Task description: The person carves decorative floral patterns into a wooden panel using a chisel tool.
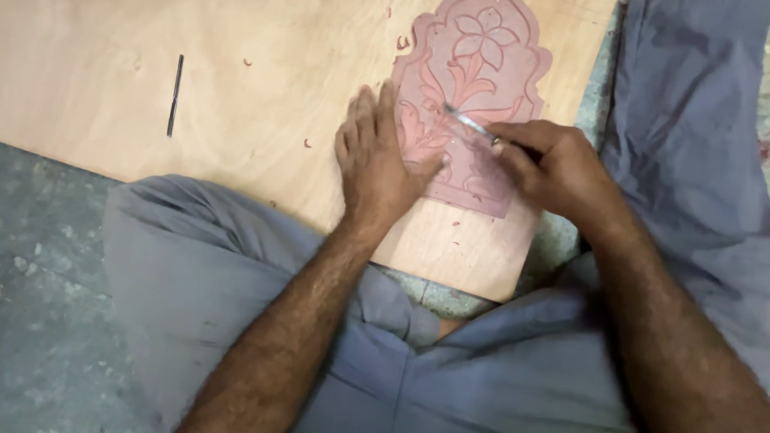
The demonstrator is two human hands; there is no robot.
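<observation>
Plywood board (234,77): left hand (379,155) flat on pink slab (484,81); right hand (555,164) fingers pinch metal tool (471,124).

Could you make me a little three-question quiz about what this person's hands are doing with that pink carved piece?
1. True or false: the left hand lies flat, partly on the pink carved slab and partly on the wooden board.
2. What does the right hand hold? A) a brush B) a thin metal carving tool C) a hammer
3. Fill in: a second thin metal tool lies on the board, well off to the ____ of both hands.

Key
1. True; its thumb rests on the slab.
2. B; the tip meets the flower carving.
3. Left.
</observation>
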